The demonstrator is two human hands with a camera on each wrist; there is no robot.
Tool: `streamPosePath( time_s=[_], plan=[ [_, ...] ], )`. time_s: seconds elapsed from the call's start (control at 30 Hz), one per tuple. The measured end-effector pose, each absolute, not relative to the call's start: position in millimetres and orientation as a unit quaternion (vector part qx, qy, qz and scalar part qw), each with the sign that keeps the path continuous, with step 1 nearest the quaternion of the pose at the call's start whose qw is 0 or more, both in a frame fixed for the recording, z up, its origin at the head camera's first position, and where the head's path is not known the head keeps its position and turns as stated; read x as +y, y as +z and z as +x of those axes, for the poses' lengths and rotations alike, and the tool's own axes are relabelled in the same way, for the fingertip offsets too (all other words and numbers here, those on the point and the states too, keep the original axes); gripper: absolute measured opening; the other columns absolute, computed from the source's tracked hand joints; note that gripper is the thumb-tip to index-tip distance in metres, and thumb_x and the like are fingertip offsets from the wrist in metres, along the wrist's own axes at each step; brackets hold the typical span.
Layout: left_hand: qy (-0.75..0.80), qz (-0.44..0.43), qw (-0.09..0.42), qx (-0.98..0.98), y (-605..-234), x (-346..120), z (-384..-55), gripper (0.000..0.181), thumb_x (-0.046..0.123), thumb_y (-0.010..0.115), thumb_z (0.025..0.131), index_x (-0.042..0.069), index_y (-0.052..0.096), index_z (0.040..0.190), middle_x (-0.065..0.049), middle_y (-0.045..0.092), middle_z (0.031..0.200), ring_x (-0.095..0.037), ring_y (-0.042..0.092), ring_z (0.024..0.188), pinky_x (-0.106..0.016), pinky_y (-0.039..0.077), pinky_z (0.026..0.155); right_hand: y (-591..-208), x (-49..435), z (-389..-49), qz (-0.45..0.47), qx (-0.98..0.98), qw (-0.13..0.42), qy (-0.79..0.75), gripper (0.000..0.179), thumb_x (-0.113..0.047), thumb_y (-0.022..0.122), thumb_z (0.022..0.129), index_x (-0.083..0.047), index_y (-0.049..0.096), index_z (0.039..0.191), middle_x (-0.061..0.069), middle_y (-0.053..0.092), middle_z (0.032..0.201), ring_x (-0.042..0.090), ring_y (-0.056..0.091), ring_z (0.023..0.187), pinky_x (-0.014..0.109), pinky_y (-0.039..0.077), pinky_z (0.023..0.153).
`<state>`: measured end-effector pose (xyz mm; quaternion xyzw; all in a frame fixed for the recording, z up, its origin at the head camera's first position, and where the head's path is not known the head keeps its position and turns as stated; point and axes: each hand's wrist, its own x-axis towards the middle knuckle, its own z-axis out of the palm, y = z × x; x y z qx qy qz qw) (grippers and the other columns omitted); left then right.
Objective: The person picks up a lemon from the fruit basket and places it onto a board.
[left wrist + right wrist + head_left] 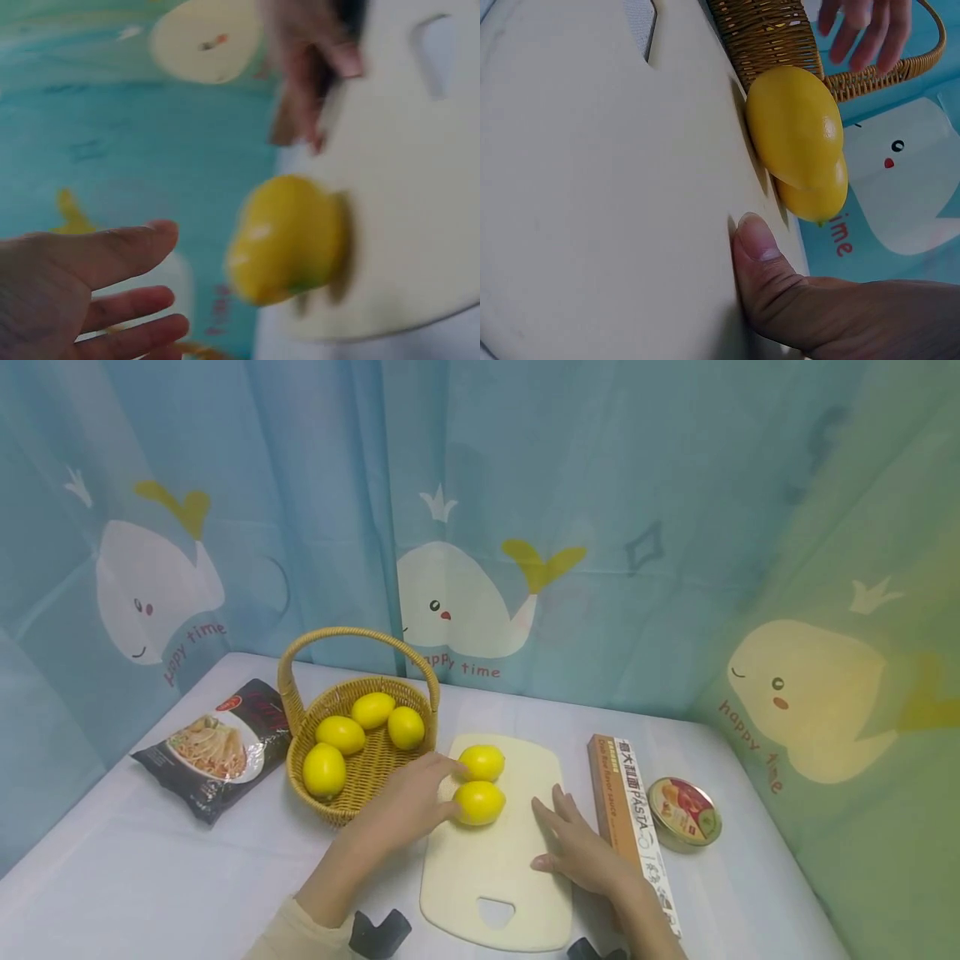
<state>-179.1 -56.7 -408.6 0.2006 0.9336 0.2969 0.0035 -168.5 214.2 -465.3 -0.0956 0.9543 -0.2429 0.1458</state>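
Two yellow lemons, a far one [482, 763] and a near one [478, 803], lie side by side on a cream cutting board [498, 860]. My left hand [408, 797] is just left of them, its fingers loosely extended. The left wrist view shows a gap between this hand [112, 292] and a lemon [289, 240], with nothing in the fingers. My right hand [581, 847] rests at the board's right edge, fingers spread. In the right wrist view its thumb [761, 251] lies on the board's surface, apart from the lemons.
A wicker basket [375, 768] with several lemons stands left of the board, its tall handle raised. Beyond it lies a dark noodle bag [225, 752]. Right of the board are a long pasta box [626, 802] and a round can [684, 810]. A whale-print curtain [630, 635] hangs behind.
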Motion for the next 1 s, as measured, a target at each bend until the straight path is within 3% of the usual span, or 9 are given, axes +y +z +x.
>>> streamPosePath(
  time_s=[0.13,0.27,0.5,0.77,1.0],
  plan=[
    [0.294,0.168,-0.034,0.940,-385.2,-84.1,-178.9,0.046,0.029,0.070,0.085,0.020,0.057,0.129,0.002,0.057,0.131,-0.020,0.052,0.123,-0.042,0.043,0.105,-463.4,214.8,-168.9,-0.104,0.955,0.141,-0.239,0.088,-0.040,0.075,0.073,-0.015,0.035,0.147,0.018,0.004,0.158,0.039,0.002,0.146,0.058,0.015,0.115],
    [0.280,0.141,-0.059,0.948,-377.0,-122.9,-184.8,0.050,0.027,0.070,0.086,0.015,0.055,0.132,-0.008,0.056,0.134,-0.030,0.050,0.125,-0.051,0.041,0.104,-463.2,215.6,-168.8,-0.106,0.954,0.142,-0.241,0.087,-0.038,0.075,0.075,-0.015,0.034,0.148,0.018,0.004,0.158,0.039,0.001,0.146,0.060,0.013,0.115],
    [0.230,0.097,0.019,0.968,-385.2,-178.4,-190.3,0.054,0.010,0.069,0.083,0.001,0.051,0.132,-0.027,0.046,0.136,-0.047,0.042,0.126,-0.061,0.035,0.104,-465.3,213.6,-169.7,-0.093,0.956,0.150,-0.235,0.088,-0.040,0.075,0.073,-0.016,0.035,0.147,0.017,0.003,0.158,0.038,0.002,0.146,0.057,0.014,0.115],
    [0.236,0.097,0.045,0.966,-400.2,-186.6,-198.3,0.053,-0.007,0.063,0.079,0.000,0.052,0.131,-0.029,0.046,0.136,-0.050,0.040,0.126,-0.062,0.033,0.105,-466.1,214.7,-168.6,-0.099,0.954,0.151,-0.240,0.088,-0.041,0.075,0.074,-0.016,0.035,0.148,0.018,0.004,0.158,0.039,0.002,0.146,0.059,0.014,0.115],
    [0.214,0.109,0.030,0.970,-409.6,-181.9,-203.5,0.049,0.001,0.071,0.077,-0.001,0.058,0.125,-0.027,0.054,0.126,-0.046,0.048,0.118,-0.059,0.038,0.102,-466.1,215.2,-168.3,-0.095,0.953,0.149,-0.245,0.088,-0.042,0.075,0.073,-0.017,0.035,0.147,0.017,0.004,0.158,0.039,0.001,0.146,0.060,0.013,0.115]
  ],
)
